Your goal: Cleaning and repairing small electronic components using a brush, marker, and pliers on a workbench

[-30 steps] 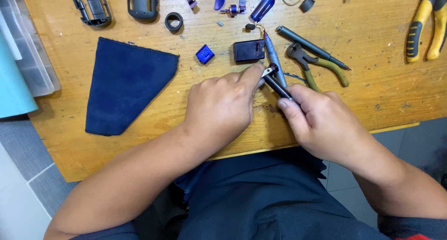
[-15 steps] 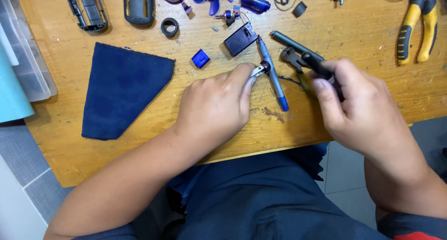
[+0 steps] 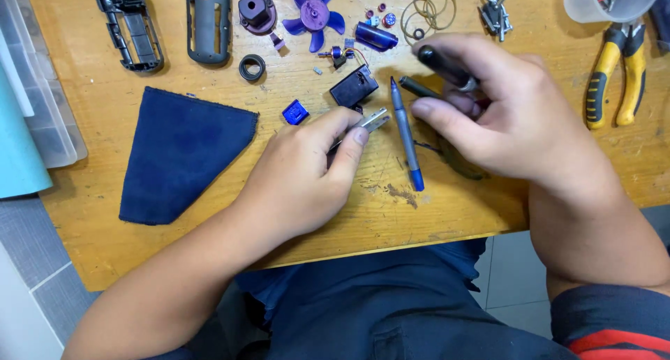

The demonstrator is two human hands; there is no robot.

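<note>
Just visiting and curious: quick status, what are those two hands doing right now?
Left hand pinches small metal strip. Right hand grips black tool above table. Blue pen lies between hands; nothing blocking.

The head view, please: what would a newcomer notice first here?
Two hands meet mid-table: the left hand pinches a small silver metal piece, and the right hand lifts a black tool. Between them lies a blue pen-like tool. A purple fan stands out at the top, a dark blue cloth to the left.
</note>
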